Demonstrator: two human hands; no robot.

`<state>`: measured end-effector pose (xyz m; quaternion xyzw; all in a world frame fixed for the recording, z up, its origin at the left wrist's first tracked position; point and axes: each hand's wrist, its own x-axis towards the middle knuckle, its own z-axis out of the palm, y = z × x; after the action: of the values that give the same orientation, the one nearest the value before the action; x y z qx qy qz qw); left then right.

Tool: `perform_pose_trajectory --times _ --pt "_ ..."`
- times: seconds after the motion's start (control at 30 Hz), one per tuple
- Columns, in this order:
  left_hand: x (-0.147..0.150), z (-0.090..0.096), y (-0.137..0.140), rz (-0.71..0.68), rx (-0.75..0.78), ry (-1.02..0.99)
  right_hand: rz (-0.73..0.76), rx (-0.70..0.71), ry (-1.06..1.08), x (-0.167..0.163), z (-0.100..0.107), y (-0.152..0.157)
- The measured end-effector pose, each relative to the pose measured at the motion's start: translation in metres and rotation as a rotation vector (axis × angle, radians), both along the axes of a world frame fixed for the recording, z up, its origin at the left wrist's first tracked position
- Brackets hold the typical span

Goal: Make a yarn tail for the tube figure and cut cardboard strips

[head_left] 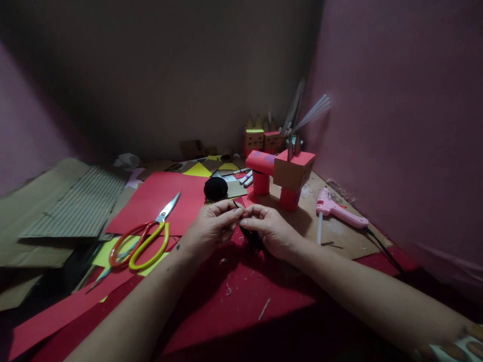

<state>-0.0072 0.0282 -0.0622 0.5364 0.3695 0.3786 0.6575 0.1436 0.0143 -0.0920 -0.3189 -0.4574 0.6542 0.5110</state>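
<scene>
Black yarn [252,238] hangs in a bunch beneath two hands over the red table [211,296], as I view it through the head camera. My left hand [212,224] and right hand [270,229] meet, fingertips pinched together on it. Just beyond sits a black ball [216,189]; scissors [161,217] lie left, a cardboard figure [285,173] and glue gun [341,211] right.

The head camera looks forward and down at the left hand [214,225] and right hand [268,229] from close behind.
</scene>
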Motion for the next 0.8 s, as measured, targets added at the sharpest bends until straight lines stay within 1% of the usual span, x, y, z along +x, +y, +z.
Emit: perform_pose_trajectory --times 0.13,0.4,0.5,0.6,0.67,0.73,0.8 --pt "0.0 0.0 0.0 0.019 0.004 0.015 -0.02 0.0 -0.043 0.0 0.001 0.0" --pt "0.001 -0.002 -0.001 0.042 0.036 0.079 -0.021 0.05 -0.056 -0.001 0.003 -0.003" --pt "0.001 0.001 -0.002 0.053 0.029 0.074 -0.024 0.038 0.01 -0.002 0.003 -0.001" --pt "0.0 0.006 -0.001 0.107 -0.009 0.075 -0.074 0.011 0.068 -0.002 0.003 0.002" --pt "0.0 0.01 0.0 0.128 -0.032 0.127 -0.112 -0.009 0.095 -0.002 0.002 0.004" --pt "-0.001 0.012 0.0 0.176 0.011 0.223 -0.149 -0.007 0.109 -0.001 0.0 0.006" --pt "0.0 0.014 0.0 0.275 0.133 0.307 -0.186 0.015 0.092 0.0 0.0 0.006"
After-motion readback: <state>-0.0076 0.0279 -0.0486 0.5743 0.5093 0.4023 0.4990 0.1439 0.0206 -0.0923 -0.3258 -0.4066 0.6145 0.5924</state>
